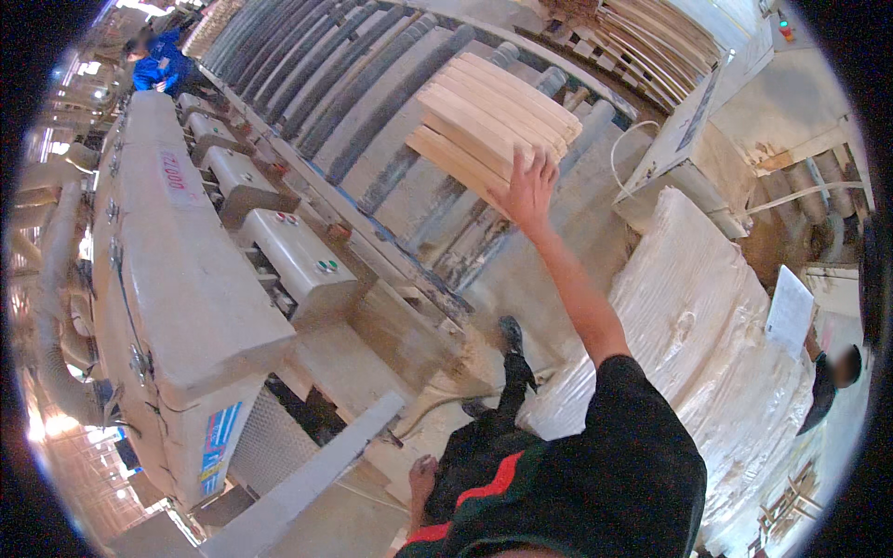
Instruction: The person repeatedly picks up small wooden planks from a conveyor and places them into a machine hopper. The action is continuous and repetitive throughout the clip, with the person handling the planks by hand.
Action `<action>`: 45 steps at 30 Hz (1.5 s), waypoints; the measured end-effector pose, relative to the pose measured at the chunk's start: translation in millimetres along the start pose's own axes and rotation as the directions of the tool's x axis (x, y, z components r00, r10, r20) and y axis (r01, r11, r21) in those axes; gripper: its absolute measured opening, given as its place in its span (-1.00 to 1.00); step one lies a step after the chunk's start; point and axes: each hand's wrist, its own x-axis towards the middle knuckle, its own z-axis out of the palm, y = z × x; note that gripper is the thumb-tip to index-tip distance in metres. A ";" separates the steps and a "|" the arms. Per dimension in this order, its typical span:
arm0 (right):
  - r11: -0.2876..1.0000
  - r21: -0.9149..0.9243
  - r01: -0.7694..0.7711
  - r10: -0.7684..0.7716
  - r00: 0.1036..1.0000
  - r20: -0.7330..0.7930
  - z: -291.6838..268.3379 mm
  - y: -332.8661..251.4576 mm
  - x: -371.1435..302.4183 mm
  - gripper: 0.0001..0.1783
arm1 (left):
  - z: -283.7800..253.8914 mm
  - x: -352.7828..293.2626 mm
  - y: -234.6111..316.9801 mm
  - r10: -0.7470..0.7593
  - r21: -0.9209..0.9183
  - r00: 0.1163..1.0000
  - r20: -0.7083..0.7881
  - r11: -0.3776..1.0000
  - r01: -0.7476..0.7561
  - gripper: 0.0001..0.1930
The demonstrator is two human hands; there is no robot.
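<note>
A stack of pale wooden boards [498, 107] lies across the dark rollers of a conveyor, with a few lower boards sticking out on the near left side. Out at full reach, my right hand [532, 191] is at the near end of this stack, its fingers spread against the board ends and not wrapped round any of them. Low beside my dark trousers hangs my left hand [423, 476], apart from the boards. It is small in the picture, and its fingers are too unclear to read.
A long dusty machine [181, 270] with button boxes [298, 260] runs along the left. Plastic-wrapped stacked material [684, 316] stands close on my right, below a beige cabinet [693, 139]. One person in blue [160, 70] is far left; another person [828, 391] holds a white sheet [790, 312].
</note>
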 end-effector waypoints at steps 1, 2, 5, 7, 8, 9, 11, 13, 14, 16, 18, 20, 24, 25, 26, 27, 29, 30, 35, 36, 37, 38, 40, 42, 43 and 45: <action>0.998 -0.062 0.007 -0.006 1.000 0.017 -0.6 8.2 10.9 -0.07 | -0.4 -3.9 -2.5 -0.041 0.028 0.999 -0.005 0.999 0.041 -0.66; 0.997 -0.070 -0.035 0.037 0.999 0.017 7.8 17.1 15.4 -0.05 | 0.5 4.2 0.6 -0.068 0.056 0.998 -0.006 0.996 0.068 -0.67; 0.987 0.003 -0.162 0.162 0.987 0.005 33.6 30.5 16.5 0.03 | 1.3 17.1 10.8 -0.075 0.098 0.997 -0.009 0.992 0.075 -0.66; 0.965 0.160 -0.209 0.211 0.977 0.003 35.3 30.0 13.5 0.08 | 3.8 12.6 11.7 -0.072 0.102 0.997 -0.020 0.992 0.074 -0.65; 0.960 0.169 -0.222 0.225 0.974 -0.001 37.8 30.1 14.2 0.10 | 2.3 12.3 12.7 -0.078 0.090 0.997 -0.028 0.993 0.080 -0.64; 0.956 0.178 -0.234 0.239 0.971 -0.007 41.2 30.5 20.0 0.12 | 3.1 12.6 20.4 -0.082 0.078 0.996 -0.036 0.993 0.085 -0.63; 0.940 0.149 -0.307 0.305 0.952 0.039 42.0 34.4 17.4 0.16 | 1.4 8.5 13.9 -0.102 0.047 0.994 -0.040 0.994 0.104 -0.63; 0.907 0.086 -0.413 0.401 0.907 0.129 36.1 26.2 23.7 0.22 | -5.6 10.7 -7.9 -0.117 0.004 0.992 -0.052 0.993 0.117 -0.62; 0.910 0.054 -0.411 0.403 0.907 0.122 36.2 21.7 25.7 0.22 | -2.1 9.2 -1.3 -0.143 0.043 0.988 -0.062 0.988 0.146 -0.61; 0.916 -0.002 -0.402 0.399 0.910 0.111 34.3 21.4 28.8 0.24 | -0.8 -0.5 3.0 -0.149 -0.025 0.986 -0.073 0.989 0.148 -0.63; 0.943 0.052 -0.329 0.328 0.944 0.031 40.1 29.0 27.8 0.25 | -1.4 -1.3 -1.4 -0.113 -0.001 0.992 -0.057 0.994 0.113 -0.65; 0.937 0.202 -0.285 0.292 0.957 -0.001 36.8 24.6 25.1 0.26 | -13.8 1.5 -39.9 -0.046 0.085 0.998 -0.031 0.995 0.048 -0.67; 0.914 0.018 -0.406 0.399 0.904 0.152 23.2 11.8 27.4 0.32 | -2.0 7.2 -35.9 -0.155 -0.079 0.985 -0.078 0.986 0.149 -0.62; 0.886 -0.059 -0.461 0.461 0.857 0.228 10.0 4.1 24.9 0.33 | 2.7 2.6 -27.8 -0.034 0.067 0.994 -0.102 0.997 0.041 -0.62; 0.900 -0.040 -0.433 0.433 0.881 0.194 11.1 8.6 20.0 0.34 | 5.6 2.4 -12.5 -0.042 0.054 0.995 -0.093 0.997 0.047 -0.63; 0.909 -0.016 -0.416 0.413 0.896 0.161 15.8 9.5 15.5 0.35 | 4.7 2.4 -12.4 -0.066 0.036 0.993 -0.096 0.997 0.069 -0.63; 0.914 -0.050 -0.401 0.404 0.902 0.149 20.4 9.3 15.1 0.36 | 1.8 3.3 -10.5 -0.111 0.004 0.988 -0.106 0.994 0.112 -0.62; 0.909 -0.109 -0.403 0.417 0.894 0.167 20.6 7.5 18.8 0.36 | 1.3 3.0 -9.2 -0.058 0.060 0.990 -0.126 0.996 0.066 -0.62; 0.938 -0.219 -0.270 0.333 0.878 0.343 15.6 9.3 47.5 0.38 | -5.6 0.6 -36.4 0.208 0.287 0.975 -0.083 0.942 -0.176 -0.64; 0.941 -0.235 -0.245 0.321 0.866 0.382 12.7 6.7 47.7 0.38 | -3.8 -3.9 -55.4 0.090 0.082 0.987 -0.134 0.993 -0.079 -0.64; 0.951 -0.218 -0.221 0.291 0.879 0.377 16.0 11.2 45.7 0.38 | -4.3 3.7 -61.2 -0.024 -0.131 0.989 -0.146 0.991 0.005 -0.64; 0.958 -0.209 -0.196 0.262 0.895 0.362 21.9 18.8 44.8 0.38 | -3.5 13.5 -46.9 -0.041 -0.057 0.992 -0.119 0.998 0.035 -0.64; 0.952 -0.249 -0.180 0.270 0.877 0.398 16.5 15.0 45.2 0.38 | 5.4 14.3 -35.1 -0.101 -0.019 0.990 -0.098 0.995 0.099 -0.67; 0.942 -0.274 -0.192 0.305 0.832 0.464 -2.2 5.9 37.8 0.38 | 5.4 6.0 -26.7 -0.199 -0.061 0.976 -0.087 0.979 0.195 -0.67; 0.939 -0.287 -0.191 0.317 0.807 0.498 -7.5 -3.2 35.2 0.38 | 4.1 4.1 -24.5 -0.169 -0.042 0.981 -0.091 0.985 0.166 -0.66; 0.948 -0.278 -0.158 0.270 0.862 0.430 -2.9 5.7 31.5 0.37 | -5.8 3.8 -28.6 -0.107 0.028 0.992 -0.068 0.994 0.109 -0.63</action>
